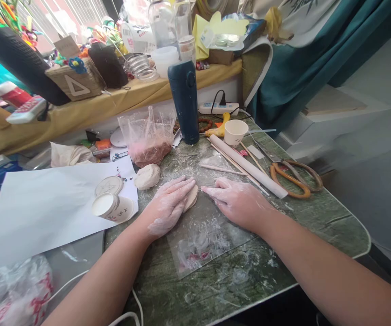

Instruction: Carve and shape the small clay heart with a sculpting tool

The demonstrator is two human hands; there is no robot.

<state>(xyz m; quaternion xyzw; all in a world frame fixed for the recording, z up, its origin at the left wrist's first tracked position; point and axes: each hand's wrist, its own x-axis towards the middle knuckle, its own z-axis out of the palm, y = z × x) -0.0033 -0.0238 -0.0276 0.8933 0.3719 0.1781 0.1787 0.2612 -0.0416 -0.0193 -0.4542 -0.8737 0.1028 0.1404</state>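
My left hand (173,203), coated in white powder, lies flat over a pale disc of dough (191,198) with its fingers stretched out. The disc's right edge shows past the fingers; the rest is covered. Just right of the disc, my right hand (234,199) is also powdery, its index finger stretched toward the disc and the other fingers partly curled. Nothing shows in its grip. Both hands are over a clear plastic sheet (212,246) dusted with powder. Behind my left hand sits a thicker lump of pale dough (147,176).
A powder-filled paper cup (114,208) stands on white paper (56,199) at left. Behind are a bag of reddish dough (150,145) and a dark blue bottle (184,104). At right lie a rolling pin (248,165), thin sticks, scissors (290,179) and another cup (235,132).
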